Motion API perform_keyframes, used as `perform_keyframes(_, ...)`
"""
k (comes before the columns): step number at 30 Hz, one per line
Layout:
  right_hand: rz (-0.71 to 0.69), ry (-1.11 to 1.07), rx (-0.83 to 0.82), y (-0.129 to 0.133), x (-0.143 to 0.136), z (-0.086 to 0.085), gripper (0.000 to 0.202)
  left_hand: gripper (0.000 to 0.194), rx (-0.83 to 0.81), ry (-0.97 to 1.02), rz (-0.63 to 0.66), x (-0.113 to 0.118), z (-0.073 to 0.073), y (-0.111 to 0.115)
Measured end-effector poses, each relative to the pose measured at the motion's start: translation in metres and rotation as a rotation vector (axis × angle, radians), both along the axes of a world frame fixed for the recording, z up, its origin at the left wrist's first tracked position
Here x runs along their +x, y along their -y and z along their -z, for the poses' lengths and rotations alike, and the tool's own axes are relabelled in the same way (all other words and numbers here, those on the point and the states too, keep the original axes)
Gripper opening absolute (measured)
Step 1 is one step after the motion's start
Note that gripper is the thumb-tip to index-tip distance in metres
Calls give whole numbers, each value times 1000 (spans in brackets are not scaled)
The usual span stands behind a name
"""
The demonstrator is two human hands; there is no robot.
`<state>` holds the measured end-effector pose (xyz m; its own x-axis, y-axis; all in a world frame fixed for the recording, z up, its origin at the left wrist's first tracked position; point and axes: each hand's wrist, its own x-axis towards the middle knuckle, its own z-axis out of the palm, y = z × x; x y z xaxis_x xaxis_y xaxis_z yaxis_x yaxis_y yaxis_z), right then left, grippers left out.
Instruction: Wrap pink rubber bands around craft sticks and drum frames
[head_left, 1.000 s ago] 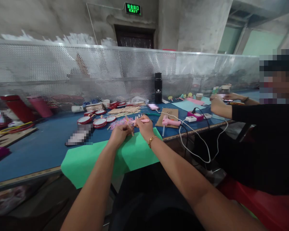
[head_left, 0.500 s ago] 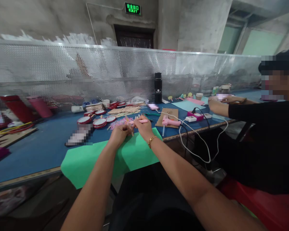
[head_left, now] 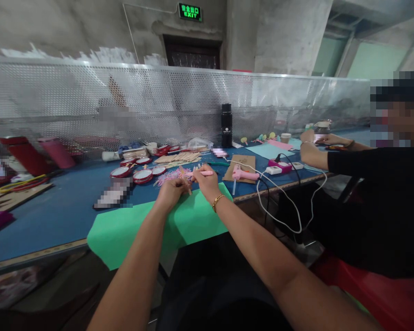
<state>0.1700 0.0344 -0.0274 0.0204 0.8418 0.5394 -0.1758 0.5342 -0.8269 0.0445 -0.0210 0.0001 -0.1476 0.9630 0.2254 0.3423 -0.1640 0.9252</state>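
Note:
Over a green sheet (head_left: 131, 232), which hangs past the table's front edge, my two hands are close together. My left hand (head_left: 171, 191) is closed on a thin wooden craft stick (head_left: 185, 177), tilted upright. In my right hand (head_left: 207, 183) is a slim pink pen (head_left: 207, 173), its left end near the stick; whether they touch I cannot tell. Just behind my hands lies a pile of pink and purple shreds (head_left: 169, 176). Small red-rimmed drums (head_left: 143, 176) lie to their left, and loose craft sticks (head_left: 179, 157) are spread farther back.
A pink glue gun (head_left: 244, 174) rests by brown cardboard (head_left: 241, 162) on the right. White cables (head_left: 279, 209) droop over the table edge. A black bottle (head_left: 227, 126) stands before the mesh divider (head_left: 152, 101). A co-worker's arm (head_left: 315, 158) reaches in from the right.
My right hand and the pen have shifted very slightly; my left hand stays in place. The co-worker's nearer hand has risen.

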Motion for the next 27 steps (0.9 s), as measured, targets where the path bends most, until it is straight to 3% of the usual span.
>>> perform_keyframes(6,58,-15,-20,2,0,-2,18,28,0,7,-1,-2,3,-3)
perform_keyframes(11,2,-8,-23,1,-1,-2,17,26,14,-27,3,-3,4,-3)
perform_keyframes(23,71,-30,-9,1,-1,-2,19,22,-7,-10,-19,2,-2,2)
perform_keyframes(27,22,-10,-10,1,-2,-2,17,26,-3,-20,-14,2,-2,1)
